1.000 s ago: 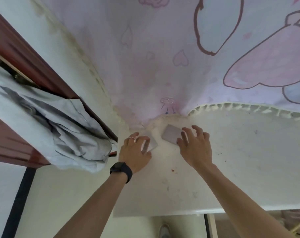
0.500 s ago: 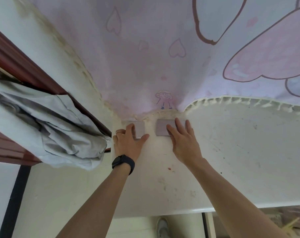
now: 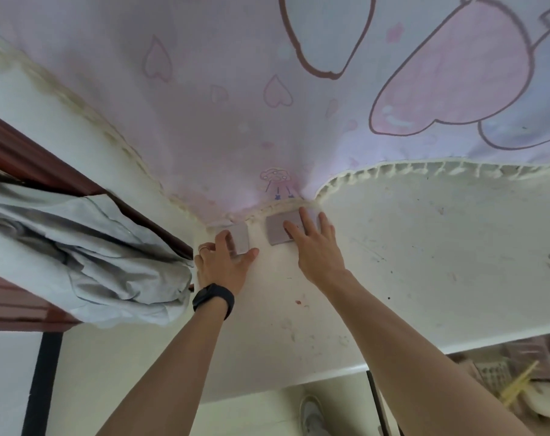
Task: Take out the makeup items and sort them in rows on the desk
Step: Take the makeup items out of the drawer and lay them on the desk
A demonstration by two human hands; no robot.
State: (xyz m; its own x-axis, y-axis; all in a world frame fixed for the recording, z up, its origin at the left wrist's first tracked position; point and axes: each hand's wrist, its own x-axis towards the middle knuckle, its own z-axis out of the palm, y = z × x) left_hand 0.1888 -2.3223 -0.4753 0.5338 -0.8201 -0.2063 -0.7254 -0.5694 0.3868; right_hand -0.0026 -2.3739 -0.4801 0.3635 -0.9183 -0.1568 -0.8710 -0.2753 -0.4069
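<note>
Head view: I'm watching both hands at the desk (image 3: 424,262) back edge, centre frame. Left hand (image 3: 223,262) is pressing the left case (image 3: 240,236), right hand (image 3: 317,247) the right case (image 3: 278,228), fingers straight and spread. Cases are lying side by side, slightly apart, each under its own hand's fingertips.

Left compact (image 3: 240,236): seven-o'clock corner lay under your left hand (image 3: 224,265). Right compact (image 3: 275,231): three-o'clock half lay under your right hand (image 3: 317,250). Clutter (image 3: 519,379) at four o'clock: blurred, cropped, unidentifiable.
</note>
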